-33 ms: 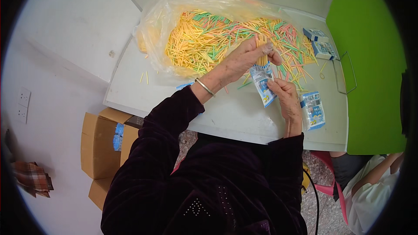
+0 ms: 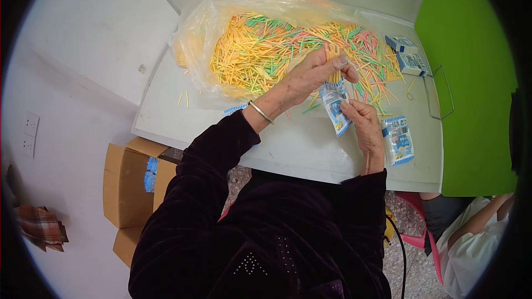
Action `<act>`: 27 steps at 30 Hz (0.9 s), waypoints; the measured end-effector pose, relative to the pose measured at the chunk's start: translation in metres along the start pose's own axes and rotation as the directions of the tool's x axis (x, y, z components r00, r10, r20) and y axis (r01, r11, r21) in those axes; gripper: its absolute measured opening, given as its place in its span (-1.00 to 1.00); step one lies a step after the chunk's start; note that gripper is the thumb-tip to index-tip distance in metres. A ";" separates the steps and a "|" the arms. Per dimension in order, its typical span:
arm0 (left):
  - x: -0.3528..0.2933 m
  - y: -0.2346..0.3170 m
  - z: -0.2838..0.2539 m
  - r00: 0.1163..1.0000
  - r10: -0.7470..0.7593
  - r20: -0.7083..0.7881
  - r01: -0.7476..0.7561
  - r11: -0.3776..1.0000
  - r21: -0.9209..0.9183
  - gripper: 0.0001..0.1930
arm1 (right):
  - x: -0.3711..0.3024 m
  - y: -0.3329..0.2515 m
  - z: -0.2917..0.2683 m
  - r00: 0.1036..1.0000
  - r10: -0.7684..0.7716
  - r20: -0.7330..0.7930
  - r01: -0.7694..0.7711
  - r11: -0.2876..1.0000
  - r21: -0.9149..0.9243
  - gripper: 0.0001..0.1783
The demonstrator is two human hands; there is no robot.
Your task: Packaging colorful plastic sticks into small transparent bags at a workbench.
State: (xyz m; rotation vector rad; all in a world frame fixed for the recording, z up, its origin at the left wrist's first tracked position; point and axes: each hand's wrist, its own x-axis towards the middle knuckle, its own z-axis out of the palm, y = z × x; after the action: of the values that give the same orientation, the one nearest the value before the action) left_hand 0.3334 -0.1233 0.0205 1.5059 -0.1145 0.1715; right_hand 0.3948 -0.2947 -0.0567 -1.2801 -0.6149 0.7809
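Note:
My left hand [image 2: 316, 69], with a bangle on its wrist, is closed around a bundle of thin yellow sticks [image 2: 333, 55]. The lower ends of the bundle meet the top of a small blue-and-white packet [image 2: 336, 109]; how far they are inside it, I cannot tell. My right hand [image 2: 363, 119] pinches the packet between thumb and fingers from the right. Behind both hands spreads a heap of yellow, green and pink sticks [image 2: 249, 50] in a clear plastic bag [image 2: 191, 39].
More packets [image 2: 400, 143] lie to the right of my right hand. Small packs [image 2: 411, 63] and a bent wire frame [image 2: 451, 99] sit by the green panel [image 2: 471, 88]. An open cardboard box [image 2: 119, 188] stands lower left of the table [image 2: 293, 158]. Another person's arm [image 2: 476, 221] shows lower right.

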 end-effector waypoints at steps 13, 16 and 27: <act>-0.014 -0.003 0.008 0.992 0.096 -0.086 -0.092 0.994 0.053 -0.62 | -0.003 0.004 -0.001 0.999 -0.032 -0.014 0.033 0.998 0.050 -0.78; -0.020 -0.003 0.007 0.988 0.126 -0.086 -0.120 0.990 0.076 -0.67 | -0.004 0.004 -0.001 0.999 -0.034 -0.018 0.035 0.999 0.039 -0.78; -0.030 -0.006 0.010 0.976 0.201 -0.078 -0.188 0.970 0.152 -0.77 | -0.008 -0.002 0.007 0.998 -0.060 -0.005 0.060 0.998 -0.003 -0.77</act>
State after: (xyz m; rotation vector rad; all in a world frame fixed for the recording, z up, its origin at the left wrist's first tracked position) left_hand 0.3051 -0.1347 0.0097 1.6265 -0.1782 0.4149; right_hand 0.3847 -0.2974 -0.0529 -1.2606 -0.6477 0.7272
